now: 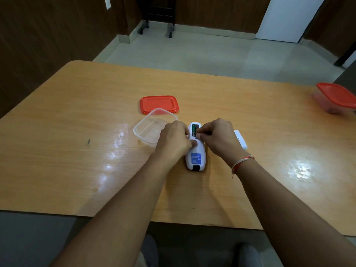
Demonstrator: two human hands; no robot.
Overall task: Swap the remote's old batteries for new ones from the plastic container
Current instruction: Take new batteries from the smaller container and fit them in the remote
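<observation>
A white remote [196, 157] lies face down mid-table, its battery compartment open at the far end with a green battery [193, 130] inside. My left hand [173, 139] grips the remote's left side, thumb pressed on its back. My right hand [217, 136] pinches a second battery at the compartment's right slot; that battery is mostly hidden by my fingers. The clear plastic container [148, 128] stands open just left of my left hand. Its red lid [159, 104] lies behind it. The white battery cover [240, 139] lies right of my right hand.
A second clear container with a red lid [336, 97] sits at the table's far right edge. The wooden table [77, 151] ends close to me. A dark wheeled stand [158, 18] is on the floor beyond.
</observation>
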